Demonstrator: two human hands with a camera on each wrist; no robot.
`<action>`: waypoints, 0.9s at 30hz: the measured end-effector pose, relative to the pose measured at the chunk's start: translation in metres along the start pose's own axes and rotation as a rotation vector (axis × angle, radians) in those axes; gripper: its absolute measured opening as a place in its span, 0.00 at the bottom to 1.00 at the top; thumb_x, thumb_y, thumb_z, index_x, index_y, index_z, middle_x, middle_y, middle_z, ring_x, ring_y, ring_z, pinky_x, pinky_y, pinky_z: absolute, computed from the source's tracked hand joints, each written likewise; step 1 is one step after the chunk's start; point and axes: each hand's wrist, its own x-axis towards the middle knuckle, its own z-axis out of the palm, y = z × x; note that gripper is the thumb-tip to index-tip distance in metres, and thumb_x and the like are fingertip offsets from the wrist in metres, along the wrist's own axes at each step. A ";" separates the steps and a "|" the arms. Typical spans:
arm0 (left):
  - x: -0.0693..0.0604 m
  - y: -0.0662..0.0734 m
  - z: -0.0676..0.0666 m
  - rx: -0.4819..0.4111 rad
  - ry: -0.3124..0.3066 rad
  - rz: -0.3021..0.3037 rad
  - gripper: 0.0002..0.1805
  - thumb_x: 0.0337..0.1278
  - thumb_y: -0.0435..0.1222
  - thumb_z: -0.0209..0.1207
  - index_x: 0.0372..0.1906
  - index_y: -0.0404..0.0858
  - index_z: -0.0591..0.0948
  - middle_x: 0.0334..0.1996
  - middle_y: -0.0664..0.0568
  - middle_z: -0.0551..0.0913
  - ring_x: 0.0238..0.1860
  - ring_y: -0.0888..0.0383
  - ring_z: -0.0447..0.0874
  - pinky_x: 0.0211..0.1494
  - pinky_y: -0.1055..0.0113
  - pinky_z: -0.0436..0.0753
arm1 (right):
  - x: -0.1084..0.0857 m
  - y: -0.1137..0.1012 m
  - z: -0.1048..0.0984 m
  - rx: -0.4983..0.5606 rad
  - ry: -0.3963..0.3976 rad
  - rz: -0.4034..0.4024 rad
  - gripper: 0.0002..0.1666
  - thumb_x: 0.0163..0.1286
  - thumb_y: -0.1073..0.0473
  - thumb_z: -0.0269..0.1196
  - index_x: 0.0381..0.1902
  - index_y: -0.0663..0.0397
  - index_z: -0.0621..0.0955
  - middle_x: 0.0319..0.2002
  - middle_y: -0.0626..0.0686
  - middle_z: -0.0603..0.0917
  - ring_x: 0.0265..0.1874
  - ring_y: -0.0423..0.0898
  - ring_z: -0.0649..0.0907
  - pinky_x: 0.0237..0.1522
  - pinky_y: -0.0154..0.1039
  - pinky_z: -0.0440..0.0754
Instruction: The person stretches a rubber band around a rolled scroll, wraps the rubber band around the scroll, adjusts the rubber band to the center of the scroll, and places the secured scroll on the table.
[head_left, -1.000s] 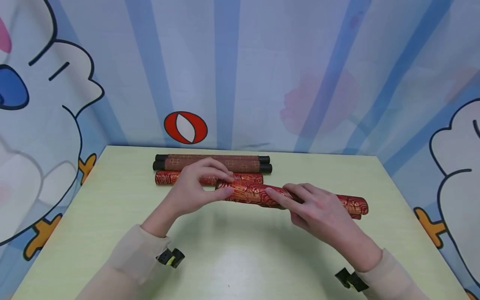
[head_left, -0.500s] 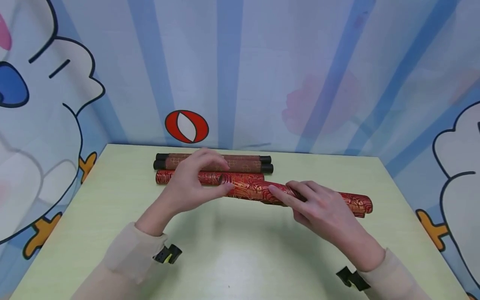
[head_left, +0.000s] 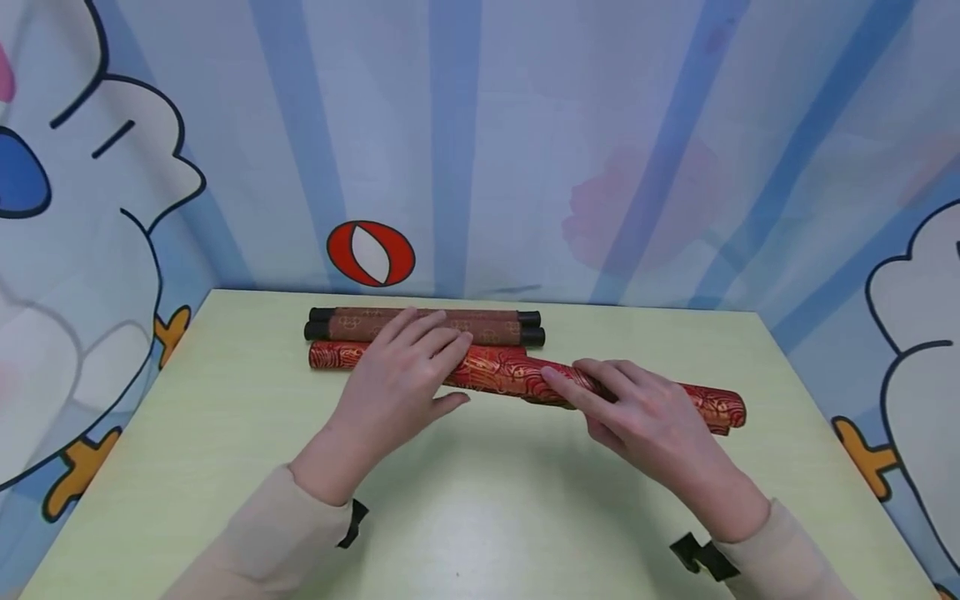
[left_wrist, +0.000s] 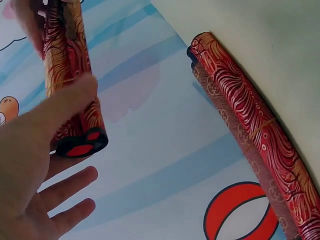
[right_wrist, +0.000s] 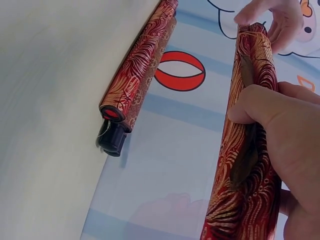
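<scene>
My right hand [head_left: 641, 412] grips a red-and-gold patterned scroll [head_left: 495, 371], its index finger stretched along the top. In the right wrist view, a dark brown ribbon [right_wrist: 245, 160] lies along this scroll, beside my thumb. At its left end, my left hand [head_left: 397, 375] has extended fingers over the scroll and its thumb apart below. The left wrist view shows the scroll's black-rimmed end [left_wrist: 82, 146] with red centres, near my left thumb and spread fingers. Behind lies another red patterned scroll [head_left: 337, 355], partly hidden by my left hand.
A brown scroll [head_left: 487, 333] with paired black ends lies at the back of the pale table [head_left: 480, 517], just behind the red one. A blue-striped cloth [head_left: 510, 167] with cartoon figures stands around the table's back and sides.
My left hand has turned over the scroll's left end, fingers now extended on top and thumb lower. The held scroll has shifted slightly right. My right hand keeps its grip.
</scene>
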 end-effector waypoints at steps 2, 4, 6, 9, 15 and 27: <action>0.000 0.002 0.001 0.009 0.022 0.005 0.37 0.46 0.50 0.84 0.61 0.37 0.88 0.55 0.46 0.90 0.65 0.44 0.84 0.76 0.44 0.75 | 0.001 0.000 0.000 0.001 0.010 -0.003 0.58 0.51 0.65 0.81 0.80 0.42 0.72 0.52 0.58 0.87 0.40 0.55 0.88 0.32 0.50 0.91; 0.000 0.003 0.002 0.008 0.045 0.003 0.35 0.46 0.48 0.85 0.60 0.37 0.88 0.55 0.45 0.91 0.64 0.44 0.85 0.75 0.45 0.76 | 0.001 -0.001 0.000 0.003 0.022 -0.007 0.58 0.51 0.65 0.80 0.80 0.43 0.72 0.52 0.58 0.87 0.39 0.55 0.88 0.32 0.50 0.91; 0.001 0.004 0.003 0.007 0.064 0.005 0.35 0.46 0.48 0.85 0.60 0.37 0.88 0.55 0.46 0.91 0.64 0.44 0.85 0.76 0.45 0.75 | 0.002 -0.001 -0.001 0.002 0.035 -0.011 0.58 0.51 0.65 0.81 0.80 0.43 0.72 0.52 0.58 0.87 0.39 0.55 0.88 0.32 0.50 0.91; 0.002 0.007 0.004 0.008 0.086 0.021 0.35 0.46 0.47 0.85 0.60 0.38 0.88 0.55 0.46 0.91 0.64 0.45 0.86 0.77 0.44 0.73 | 0.005 -0.002 -0.001 0.006 0.059 -0.019 0.57 0.51 0.66 0.80 0.79 0.44 0.73 0.51 0.59 0.87 0.38 0.55 0.88 0.32 0.50 0.91; 0.004 0.010 0.005 0.015 0.128 0.065 0.38 0.46 0.47 0.85 0.64 0.39 0.87 0.57 0.47 0.90 0.64 0.48 0.86 0.79 0.44 0.70 | 0.012 -0.003 0.003 0.011 0.078 -0.018 0.54 0.53 0.66 0.77 0.79 0.44 0.73 0.51 0.59 0.87 0.39 0.56 0.88 0.33 0.51 0.91; 0.001 0.001 0.002 0.174 0.142 0.041 0.34 0.45 0.45 0.85 0.58 0.37 0.89 0.54 0.45 0.91 0.63 0.47 0.86 0.78 0.44 0.71 | 0.012 -0.003 0.005 0.012 0.082 -0.001 0.50 0.57 0.67 0.73 0.79 0.42 0.74 0.50 0.59 0.87 0.39 0.55 0.89 0.32 0.50 0.91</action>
